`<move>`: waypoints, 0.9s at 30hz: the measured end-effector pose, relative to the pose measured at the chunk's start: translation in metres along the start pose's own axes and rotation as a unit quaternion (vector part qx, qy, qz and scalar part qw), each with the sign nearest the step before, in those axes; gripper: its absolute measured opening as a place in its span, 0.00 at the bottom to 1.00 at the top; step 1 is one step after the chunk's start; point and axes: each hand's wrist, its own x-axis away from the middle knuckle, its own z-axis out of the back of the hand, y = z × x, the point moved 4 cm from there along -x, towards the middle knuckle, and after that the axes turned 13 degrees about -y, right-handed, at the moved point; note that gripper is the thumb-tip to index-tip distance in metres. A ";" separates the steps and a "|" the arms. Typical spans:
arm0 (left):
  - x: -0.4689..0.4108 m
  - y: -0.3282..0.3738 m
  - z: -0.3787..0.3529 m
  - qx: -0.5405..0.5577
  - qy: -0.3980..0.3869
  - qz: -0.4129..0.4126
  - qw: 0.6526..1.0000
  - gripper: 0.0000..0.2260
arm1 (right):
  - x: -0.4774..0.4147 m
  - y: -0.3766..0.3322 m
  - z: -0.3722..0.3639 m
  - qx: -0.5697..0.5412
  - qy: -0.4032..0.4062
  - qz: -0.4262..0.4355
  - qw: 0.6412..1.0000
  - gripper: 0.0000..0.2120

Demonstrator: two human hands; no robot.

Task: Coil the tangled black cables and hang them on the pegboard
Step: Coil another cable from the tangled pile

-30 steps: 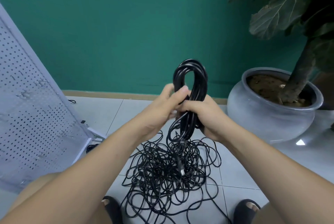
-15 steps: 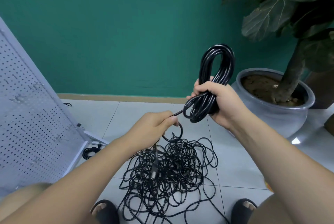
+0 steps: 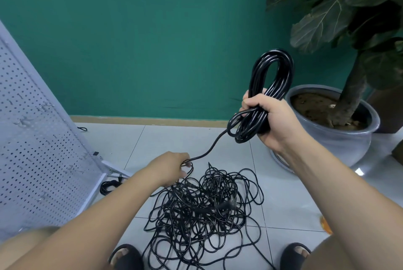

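Right hand (image 3: 269,121) is clenched tight around the coil (image 3: 265,93), held up near the plant pot (image 3: 349,139). Left hand (image 3: 169,168) pinches a single strand (image 3: 209,149) just above the tangle (image 3: 202,208) on the floor (image 3: 287,200).

- The room is bright, and the light is soft and even
- The green wall (image 3: 152,40) is lit the same all over
- A small white glare spot sits on the shiny floor (image 3: 174,139) near the pot (image 3: 349,145)
- The black coil (image 3: 272,60) has thin white shine on its top
- The leaves (image 3: 322,23) at the top right look dark
- Shadows under the pile of cable (image 3: 202,208) are faint
- The pegboard (image 3: 32,139) edge leans and the arms (image 3: 87,237) look huge low down, since the wide lens bends things at the sides
- The left hand (image 3: 172,167) is a little fuzzy at its fingers
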 end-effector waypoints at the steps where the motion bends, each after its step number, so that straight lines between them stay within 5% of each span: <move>1: -0.002 0.003 0.002 0.041 0.019 -0.015 0.999 0.10 | 0.001 -0.002 -0.002 0.001 0.001 0.004 1.000 0.10; 8: 0.019 0.074 0.006 0.308 0.041 -0.238 0.920 0.20 | 0.003 0.014 -0.024 0.060 -0.027 -0.022 0.998 0.09; 12: 0.032 0.101 0.008 0.521 -0.022 -0.289 0.803 0.26 | 0.000 0.018 -0.025 0.078 -0.031 -0.041 0.996 0.05; 15: 0.046 0.103 0.009 0.580 -0.029 -0.320 0.749 0.32 | 0.000 0.019 -0.025 0.091 -0.041 -0.047 0.994 0.03; 17: 0.049 0.106 0.008 0.566 -0.029 -0.320 0.759 0.37 | 0.000 0.022 -0.026 0.097 -0.035 -0.053 0.993 0.05; 21: 0.045 0.112 0.003 0.473 -0.018 -0.271 0.838 0.33 | 0.001 0.031 -0.029 0.076 -0.009 -0.044 0.996 0.06; 24: 0.041 0.107 0.002 0.385 0.058 -0.232 0.892 0.42 | 0.005 0.037 -0.036 0.057 0.023 -0.040 0.997 0.06; 27: 0.040 0.103 0.006 0.339 0.142 -0.196 0.909 0.41 | 0.006 0.043 -0.040 0.001 0.050 -0.058 0.997 0.04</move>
